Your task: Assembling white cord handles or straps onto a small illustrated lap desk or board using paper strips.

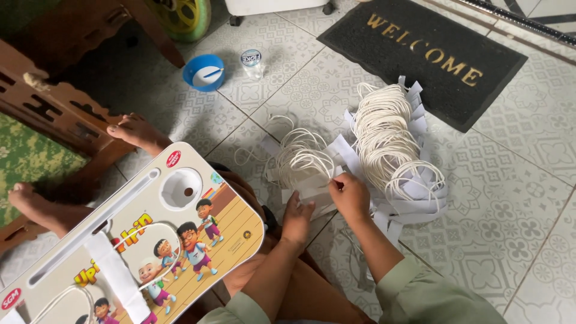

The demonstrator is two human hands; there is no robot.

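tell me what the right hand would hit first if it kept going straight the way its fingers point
The right hand points up and left at the floor. It already touches the white paper strips there, and just beyond lies the smaller bundle of white cord loops. That bundle would probably come first, though depth is hard to judge.

A dark grey rectangular doormat with gold lettering (423, 57) lies at an angle on the tiled floor at the upper right. Beside a blue bowl at the top stands a small clear plastic cup with a sealed printed lid (251, 62). On the cartoon-printed lap worktop (228, 231) at lower left sit two round red stickers, one near its top corner (173, 158) and one at its bottom-left edge (10, 298).
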